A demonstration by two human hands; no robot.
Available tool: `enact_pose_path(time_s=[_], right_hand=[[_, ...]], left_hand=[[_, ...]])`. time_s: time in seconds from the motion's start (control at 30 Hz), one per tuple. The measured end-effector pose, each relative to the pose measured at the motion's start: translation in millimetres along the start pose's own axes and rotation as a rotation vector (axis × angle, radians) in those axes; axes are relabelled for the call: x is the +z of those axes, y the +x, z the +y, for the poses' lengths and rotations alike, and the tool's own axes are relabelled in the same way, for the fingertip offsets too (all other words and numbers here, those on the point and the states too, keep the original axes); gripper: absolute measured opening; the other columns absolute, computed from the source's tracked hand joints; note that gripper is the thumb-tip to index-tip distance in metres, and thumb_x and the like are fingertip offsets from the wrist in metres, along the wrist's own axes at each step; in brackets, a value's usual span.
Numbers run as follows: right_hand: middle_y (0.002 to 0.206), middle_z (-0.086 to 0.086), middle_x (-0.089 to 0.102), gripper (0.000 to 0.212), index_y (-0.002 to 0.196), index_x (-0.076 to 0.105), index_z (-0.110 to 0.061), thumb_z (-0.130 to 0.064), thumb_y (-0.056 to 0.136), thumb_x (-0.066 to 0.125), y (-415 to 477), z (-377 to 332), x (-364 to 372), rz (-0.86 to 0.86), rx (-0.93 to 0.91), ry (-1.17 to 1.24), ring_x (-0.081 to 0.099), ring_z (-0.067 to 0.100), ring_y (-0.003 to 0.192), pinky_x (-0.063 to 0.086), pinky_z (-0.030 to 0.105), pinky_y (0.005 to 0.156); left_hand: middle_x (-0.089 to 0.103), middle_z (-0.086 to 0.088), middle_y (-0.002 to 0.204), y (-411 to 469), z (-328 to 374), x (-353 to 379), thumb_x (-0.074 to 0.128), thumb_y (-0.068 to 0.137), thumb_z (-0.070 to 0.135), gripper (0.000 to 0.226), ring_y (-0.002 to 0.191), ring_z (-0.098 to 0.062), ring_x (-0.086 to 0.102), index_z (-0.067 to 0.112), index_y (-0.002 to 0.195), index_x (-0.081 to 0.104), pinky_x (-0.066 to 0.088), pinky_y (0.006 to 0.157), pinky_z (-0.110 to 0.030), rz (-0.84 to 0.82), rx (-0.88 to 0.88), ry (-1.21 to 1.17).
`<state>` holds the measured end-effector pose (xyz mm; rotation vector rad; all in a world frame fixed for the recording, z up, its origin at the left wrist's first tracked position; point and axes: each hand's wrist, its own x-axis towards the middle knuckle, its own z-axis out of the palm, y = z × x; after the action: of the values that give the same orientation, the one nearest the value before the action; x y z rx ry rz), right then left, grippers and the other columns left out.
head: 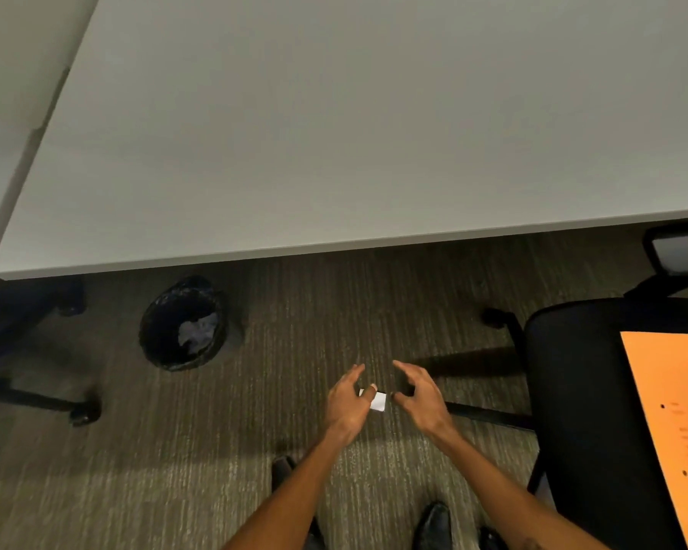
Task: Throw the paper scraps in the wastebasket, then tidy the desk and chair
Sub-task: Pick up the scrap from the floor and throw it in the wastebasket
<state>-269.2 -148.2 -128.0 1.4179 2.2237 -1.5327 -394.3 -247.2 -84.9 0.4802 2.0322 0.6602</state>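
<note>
I stood at the front edge of the desk (334, 125), looking down at the carpet (294, 311) with both arms stretched out ahead of me. My left hand (348, 402) pinched a small white paper scrap (378, 401) between thumb and forefinger, the other fingers loosely curved. My right hand (420, 391) hovered just beside it, open, fingers and thumb curled toward the scrap but, as far as I could tell, not touching it. The wastebasket (183, 323), lined with a black bag and already holding some crumpled paper, stood on the carpet well to my left, just in front of the desk's front edge near its left corner. The black chair (580, 410) sat to my right, pulled away from the desk, with an orange folder (676, 422) lying across the right side of its seat. The wheeled base of another chair (36, 394) showed at the far left, partly under the desk. My dark shoes (433, 525) were on the carpet below my arms.
</note>
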Motion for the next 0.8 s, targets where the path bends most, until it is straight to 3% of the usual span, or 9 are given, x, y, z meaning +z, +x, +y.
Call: enact_pose_path(time_s=[0.3, 0.53, 0.8], right_hand=[[0.143, 0.004, 0.046, 0.064, 0.145, 0.047, -0.017, -0.003, 0.086, 0.068, 25.3, 48.1, 44.2, -0.013, 0.012, -0.034, 0.046, 0.019, 0.132, 0.038, 0.031, 0.111], [0.143, 0.012, 0.047, 0.056, 0.143, 0.047, -0.008, -0.010, 0.091, 0.066, 63.1, 92.6, 97.1, -0.006, 0.086, -0.156, 0.046, 0.026, 0.132, 0.035, 0.034, 0.112], [0.140, 0.013, 0.052, 0.051, 0.141, 0.051, -0.014, -0.018, 0.091, 0.063, 107.0, 133.9, 158.3, -0.024, 0.116, -0.292, 0.055, 0.028, 0.124, 0.044, 0.034, 0.103]], left_hand=[[0.037, 0.000, 0.158, 20.1, -48.0, 28.1, 0.056, 0.100, 0.024, 0.055, 0.142, -0.020, 0.039, 0.023, 0.152, 0.036, 0.033, 0.114, -0.033, -0.024, -0.060, 0.001], [0.046, 0.001, 0.152, 46.0, -98.0, 43.8, 0.056, 0.101, 0.025, 0.052, 0.136, -0.017, 0.047, 0.025, 0.150, 0.040, 0.037, 0.108, -0.027, -0.057, -0.031, 0.025], [0.056, -0.006, 0.143, 83.3, -141.6, 41.6, 0.052, 0.102, 0.029, 0.048, 0.126, -0.025, 0.057, 0.024, 0.149, 0.042, 0.046, 0.100, -0.030, -0.241, 0.016, 0.215]])
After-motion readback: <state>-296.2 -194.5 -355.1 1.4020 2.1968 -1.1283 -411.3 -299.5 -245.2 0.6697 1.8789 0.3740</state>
